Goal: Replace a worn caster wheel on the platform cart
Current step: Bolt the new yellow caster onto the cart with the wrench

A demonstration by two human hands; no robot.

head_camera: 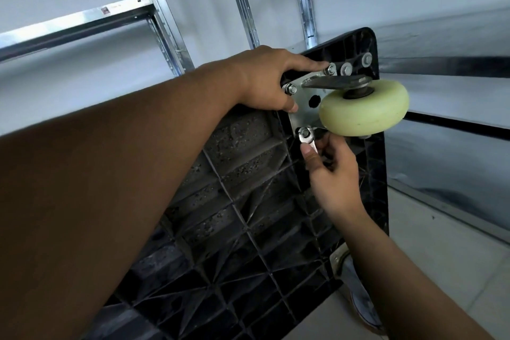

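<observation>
Right hand (pixel 332 174) low and close, thumb and fingertips pinched on the shank of a small wrench (pixel 307 141). Below that wrist, a second caster (pixel 356 284) on the near edge of the platform cart (pixel 234 215), ribbed underside tipped toward the camera.

Wrench head seated on the lower nut (pixel 304 133), bottom corner of the mounting plate (pixel 302 107). Long axis of wrench: from nut straight down into the hand, tilted slightly right. Nut directly above the thumb, touching distance, nothing between.

Caster wheel (pixel 364 110), pale yellow-green, bolted on at the cart's top corner, just above and right of the right hand, rim overhanging the knuckles. Likely the crux: any swing of the wrench to the right runs under the wheel, so short arcs probably needed. Loosening or tightening: cannot tell.

Left hand (pixel 265 80) farther up, across the plate's upper left corner. Index finger straight, tip on the upper nut (pixel 329 70); thumb pressed on the plate; no grasp seen, remaining fingers hidden. Apparently bracing the cart. Right hand clearly the nearer to the lower nut.

Behind: metal shelving (pixel 154 8) against a pale wall, tiled floor (pixel 441 257) at right.
</observation>
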